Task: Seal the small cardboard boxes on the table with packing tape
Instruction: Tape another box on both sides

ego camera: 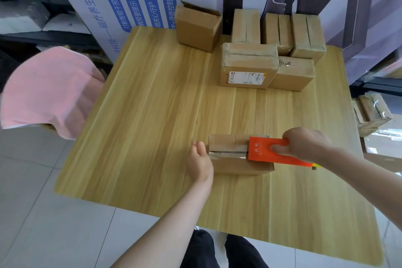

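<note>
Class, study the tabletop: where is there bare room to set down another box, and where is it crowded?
Bare wood on the table runs between the open box and the left hand, and along the near edge below the box being taped. Crowded: the far right corner, packed with sealed boxes.

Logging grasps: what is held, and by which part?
The right hand grips the orange tape dispenser by its cutout handle; left hand holds nothing, flat against the small brown cardboard box.
</note>
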Action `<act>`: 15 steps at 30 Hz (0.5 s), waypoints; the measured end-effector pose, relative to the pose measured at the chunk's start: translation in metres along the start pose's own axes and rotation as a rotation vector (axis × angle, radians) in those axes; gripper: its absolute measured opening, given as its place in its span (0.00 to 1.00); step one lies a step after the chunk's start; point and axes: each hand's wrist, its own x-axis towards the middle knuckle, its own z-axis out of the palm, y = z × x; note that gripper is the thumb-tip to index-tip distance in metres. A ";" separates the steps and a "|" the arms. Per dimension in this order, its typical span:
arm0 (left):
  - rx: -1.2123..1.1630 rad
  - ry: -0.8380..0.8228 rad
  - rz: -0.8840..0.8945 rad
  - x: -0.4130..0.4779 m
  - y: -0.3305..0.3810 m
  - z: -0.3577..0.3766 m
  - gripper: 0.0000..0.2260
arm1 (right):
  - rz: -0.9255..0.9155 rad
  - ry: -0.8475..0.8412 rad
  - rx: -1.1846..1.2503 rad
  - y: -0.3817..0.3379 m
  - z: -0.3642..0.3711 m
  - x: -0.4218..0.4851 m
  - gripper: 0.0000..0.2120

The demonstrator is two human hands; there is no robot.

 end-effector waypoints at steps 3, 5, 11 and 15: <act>0.088 -0.117 0.164 -0.017 0.000 0.015 0.23 | 0.006 -0.001 0.020 0.001 0.001 0.000 0.23; 0.193 -0.094 0.247 -0.017 -0.005 0.017 0.23 | 0.009 -0.008 0.040 0.002 0.002 0.000 0.23; 0.446 -0.052 0.831 -0.006 0.021 0.038 0.18 | -0.007 -0.016 0.094 0.008 0.008 0.000 0.22; 0.704 -0.138 0.856 0.001 0.031 0.057 0.15 | -0.042 -0.026 0.125 0.012 0.012 0.002 0.22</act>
